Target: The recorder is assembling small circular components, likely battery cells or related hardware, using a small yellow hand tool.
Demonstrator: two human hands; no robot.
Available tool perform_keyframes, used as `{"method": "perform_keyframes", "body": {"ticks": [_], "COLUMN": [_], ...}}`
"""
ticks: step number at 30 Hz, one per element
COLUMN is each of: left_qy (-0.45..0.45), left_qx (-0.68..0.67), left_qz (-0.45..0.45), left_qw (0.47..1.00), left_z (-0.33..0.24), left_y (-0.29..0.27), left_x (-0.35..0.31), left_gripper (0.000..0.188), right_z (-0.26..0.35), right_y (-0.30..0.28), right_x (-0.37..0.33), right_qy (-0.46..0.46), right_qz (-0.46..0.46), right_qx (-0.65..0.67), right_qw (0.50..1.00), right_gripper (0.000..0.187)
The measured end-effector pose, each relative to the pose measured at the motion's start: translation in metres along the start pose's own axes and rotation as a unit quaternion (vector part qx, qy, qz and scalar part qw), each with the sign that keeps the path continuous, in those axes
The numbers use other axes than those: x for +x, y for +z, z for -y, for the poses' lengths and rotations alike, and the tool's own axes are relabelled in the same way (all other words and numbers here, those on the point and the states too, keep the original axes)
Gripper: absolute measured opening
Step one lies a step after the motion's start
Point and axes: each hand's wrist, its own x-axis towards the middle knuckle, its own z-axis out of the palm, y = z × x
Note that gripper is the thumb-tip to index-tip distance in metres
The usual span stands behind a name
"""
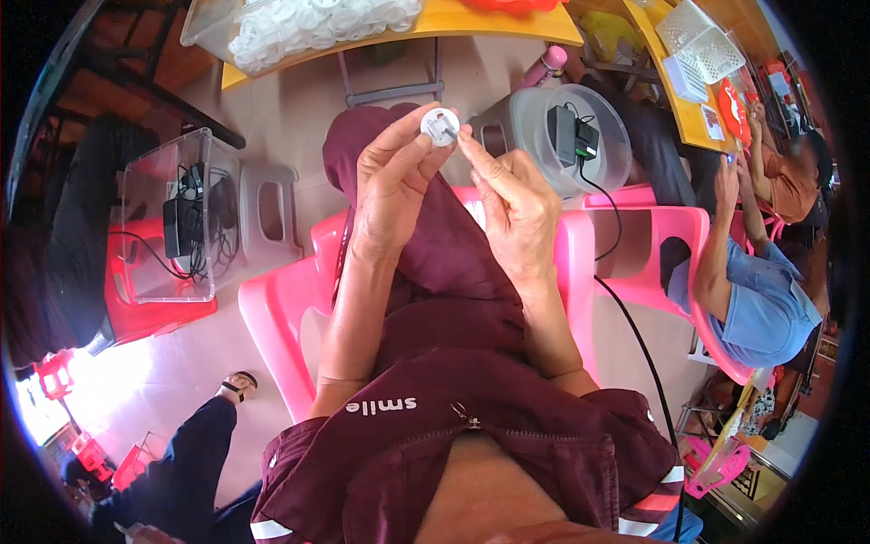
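Note:
Raised above my lap, my left hand (396, 177) pinches a small round white plastic piece (439, 127) between thumb and fingers. Its face is turned up and shows recesses and a narrow grey part. My right hand (521, 204) is to the right of it, the index finger stretched out so that its tip meets the piece's right edge beside the grey part. The other right fingers are curled in and the thumb lies below the index finger. Whether something tiny sits in the right fingers is hidden.
Ahead, a yellow table (489, 23) bears a heap of clear plastic parts (317, 32). Clear bins with black adapters stand left (172, 218) and right (589, 136); a black cable (634, 335) runs past my right side. People sit at right on pink chairs (689, 254); another person's leg (199, 444) is at lower left.

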Motion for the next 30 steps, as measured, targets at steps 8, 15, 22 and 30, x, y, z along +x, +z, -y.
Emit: {"method": "perform_keyframes", "body": {"ticks": [8, 15, 22, 30], "left_qy": [0.019, 0.035, 0.057, 0.073], "left_qx": [0.061, 0.124, 0.199, 0.235], "left_qz": [-0.037, -0.075, -0.089, -0.105], "left_qw": [0.997, 0.989, 0.974, 0.964], "left_z": [0.002, 0.002, 0.002, 0.004], "left_y": [0.001, 0.006, 0.010, 0.005], "left_x": [-0.001, -0.003, -0.005, -0.003], "left_gripper": [0.025, 0.027, 0.024, 0.021], "right_z": [-0.009, -0.006, -0.007, -0.009], "right_y": [0.009, 0.014, 0.018, 0.025], "right_x": [-0.002, -0.002, -0.002, -0.005], "right_qy": [0.006, -0.001, -0.002, -0.003], "right_qz": [-0.026, -0.026, -0.031, -0.029], "right_qx": [0.054, 0.079, 0.057, 0.055], "right_qw": [0.998, 0.997, 0.998, 0.998], "right_gripper": [0.043, 0.043, 0.045, 0.046]}}
